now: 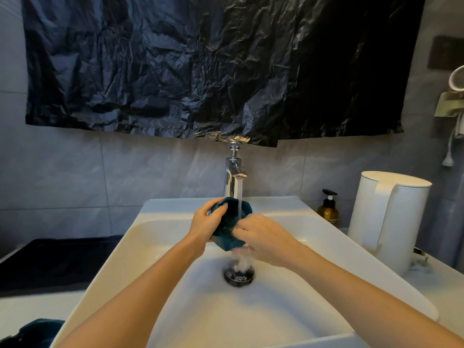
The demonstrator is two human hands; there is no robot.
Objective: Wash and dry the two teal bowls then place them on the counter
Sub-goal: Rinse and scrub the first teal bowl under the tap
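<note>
1 teal bowl [227,233] was tilted under the running tap [234,172], at 12 o'clock from the drain [238,276] of the sink [276,310]. The left hand [206,222] clasped its 10 o'clock rim; the right hand [261,237] curled fingers over its 4 o'clock edge.

My teal bowl [227,229], dark and glossy, is tipped on its side under the running water [239,197]. My left hand [206,224] grips its rim, and my right hand [261,237] curls over its right edge.
</note>
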